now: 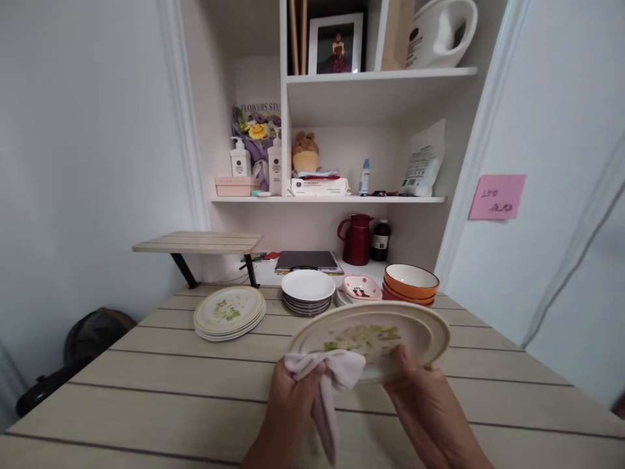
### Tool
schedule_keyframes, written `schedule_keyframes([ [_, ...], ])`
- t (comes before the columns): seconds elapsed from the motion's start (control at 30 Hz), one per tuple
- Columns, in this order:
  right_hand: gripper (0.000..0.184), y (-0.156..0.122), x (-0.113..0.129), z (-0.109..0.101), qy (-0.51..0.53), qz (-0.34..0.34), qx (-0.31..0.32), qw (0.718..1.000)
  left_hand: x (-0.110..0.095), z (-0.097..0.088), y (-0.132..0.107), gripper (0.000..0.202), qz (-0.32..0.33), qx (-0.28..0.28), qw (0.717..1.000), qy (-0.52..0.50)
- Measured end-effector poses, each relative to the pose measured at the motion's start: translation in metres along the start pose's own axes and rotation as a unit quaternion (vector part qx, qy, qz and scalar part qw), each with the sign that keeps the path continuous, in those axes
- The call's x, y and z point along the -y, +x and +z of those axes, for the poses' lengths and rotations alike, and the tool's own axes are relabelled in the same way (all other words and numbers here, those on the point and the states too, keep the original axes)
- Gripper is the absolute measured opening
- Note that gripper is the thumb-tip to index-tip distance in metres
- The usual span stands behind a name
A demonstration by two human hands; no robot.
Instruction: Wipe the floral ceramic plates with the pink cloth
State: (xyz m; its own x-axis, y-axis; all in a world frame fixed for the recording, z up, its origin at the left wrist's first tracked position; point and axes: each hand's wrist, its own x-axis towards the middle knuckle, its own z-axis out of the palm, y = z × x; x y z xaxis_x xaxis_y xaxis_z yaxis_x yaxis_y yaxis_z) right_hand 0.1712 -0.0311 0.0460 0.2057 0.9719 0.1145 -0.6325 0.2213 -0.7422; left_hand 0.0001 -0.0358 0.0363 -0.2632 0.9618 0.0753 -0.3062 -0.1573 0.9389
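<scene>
A cream plate [374, 326] with a yellow rim and a green floral print is held tilted above the table's near half. My right hand [430, 404] grips its lower right edge, thumb on the face and fingers behind. Bunched in my left hand [293, 397] is a pale pink cloth [336, 371], pressed against the plate's lower left edge. One end of the cloth dangles below. Whether my left fingers also grip the plate behind the cloth is hidden. A stack of matching floral plates [229, 309] lies on the table to the left.
Behind the held plate stand a stack of white plates [308, 286], a pink-rimmed square dish [362, 288] and orange bowls [411, 280]. Farther back are a red thermos jug [356, 240], a dark bottle [381, 240] and a laptop [307, 260]. A small raised shelf [200, 242] sits back left.
</scene>
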Motion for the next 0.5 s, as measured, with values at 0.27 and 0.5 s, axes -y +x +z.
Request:
schedule_keyframes([
  [0.27, 0.061, 0.005, 0.003, 0.003, -0.131, -0.009, 0.061, 0.989, -0.007, -0.004, 0.004, 0.025, 0.101, 0.015, 0.990, 0.101],
  [0.5, 0.059, 0.006, 0.018, -0.011, -0.462, -0.382, 0.070, 0.797, 0.000, -0.020, 0.018, 0.029, 0.501, 0.154, 0.793, 0.310],
])
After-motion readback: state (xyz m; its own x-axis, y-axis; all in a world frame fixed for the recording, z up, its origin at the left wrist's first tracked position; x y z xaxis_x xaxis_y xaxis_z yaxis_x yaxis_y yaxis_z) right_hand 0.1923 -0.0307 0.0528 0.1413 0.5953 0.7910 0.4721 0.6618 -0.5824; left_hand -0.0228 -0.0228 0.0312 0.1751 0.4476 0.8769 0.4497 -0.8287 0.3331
